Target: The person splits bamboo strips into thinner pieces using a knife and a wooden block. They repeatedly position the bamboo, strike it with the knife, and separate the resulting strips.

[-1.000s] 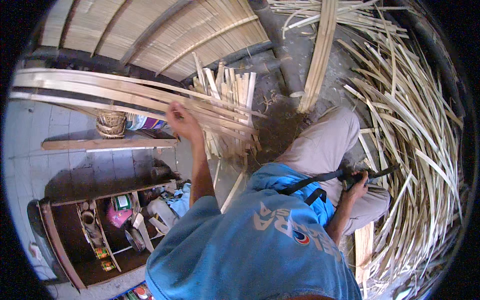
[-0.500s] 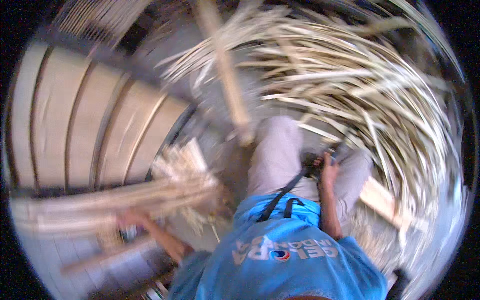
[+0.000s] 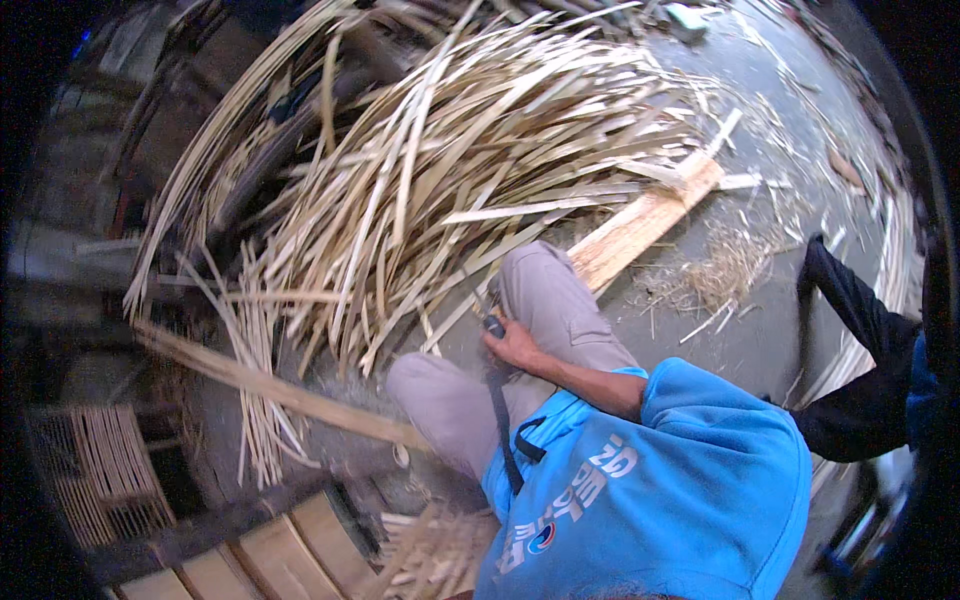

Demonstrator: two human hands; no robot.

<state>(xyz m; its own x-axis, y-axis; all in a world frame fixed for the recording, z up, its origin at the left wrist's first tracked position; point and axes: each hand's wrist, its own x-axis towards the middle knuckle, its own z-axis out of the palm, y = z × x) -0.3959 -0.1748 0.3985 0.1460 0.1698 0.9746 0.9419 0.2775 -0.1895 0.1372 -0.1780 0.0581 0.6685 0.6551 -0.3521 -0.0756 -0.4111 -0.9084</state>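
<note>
My right hand (image 3: pixel 512 345) rests at my bent right knee, its fingers closed round the dark handle of a knife (image 3: pixel 493 326). Its narrow blade points away toward the heap of pale split strips (image 3: pixel 480 150) beyond my knees. A dark strap (image 3: pixel 502 430) hangs from my waist beside that hand. My left hand is out of sight below the lower edge. A bundle of short pale strips (image 3: pixel 430 550) lies at the lower edge, left of my blue shirt.
A long wooden slat (image 3: pixel 270 388) runs to my left knee. A wide plank (image 3: pixel 645 225) lies beyond my right knee, with fine shavings (image 3: pixel 725 270) beside it. Slatted panels (image 3: pixel 280 560) lie at lower left. Another person's dark-clad leg (image 3: pixel 860 350) is close on my right.
My view has swung to the right, so my left hand, earlier by the pale strips at left, has gone out of the picture. My right hand still holds the knife by my knee.
</note>
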